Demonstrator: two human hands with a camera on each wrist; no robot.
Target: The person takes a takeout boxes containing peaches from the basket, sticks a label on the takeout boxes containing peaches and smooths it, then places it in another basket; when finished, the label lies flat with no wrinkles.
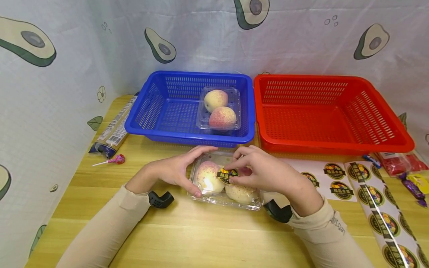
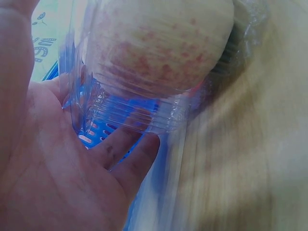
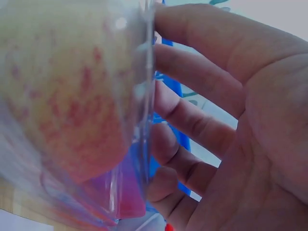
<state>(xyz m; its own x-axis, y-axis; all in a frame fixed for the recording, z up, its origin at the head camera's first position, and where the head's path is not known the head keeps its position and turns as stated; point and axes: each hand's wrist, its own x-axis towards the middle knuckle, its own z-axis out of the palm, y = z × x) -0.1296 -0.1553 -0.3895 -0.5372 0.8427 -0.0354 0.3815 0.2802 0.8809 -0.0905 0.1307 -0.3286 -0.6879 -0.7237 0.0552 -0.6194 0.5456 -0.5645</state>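
A clear plastic fruit box (image 1: pixel 218 201) with peaches (image 1: pixel 206 175) inside stands on the table in front of the blue basket. My left hand (image 1: pixel 179 168) grips its left side, thumb at the near edge and fingers around the far edge. In the left wrist view, fingers (image 2: pixel 137 166) show behind the clear wall. Over the lid, my right hand (image 1: pixel 264 169) pinches a black-and-gold round sticker (image 1: pixel 222 175) with a banner between thumb and index finger. The right wrist view has the fingertips (image 3: pixel 163 142) against the plastic beside a peach (image 3: pixel 72 96).
The blue basket (image 1: pixel 189 139) holds another box of peaches (image 1: pixel 222 117); a red basket (image 1: pixel 335 146) stands beside it. Sheets of stickers (image 1: pixel 373 199) lie at right, near wrapped sweets (image 1: pixel 413 189). At left lie a lollipop (image 1: pixel 117 159) and a long printed packet (image 1: pixel 115 130).
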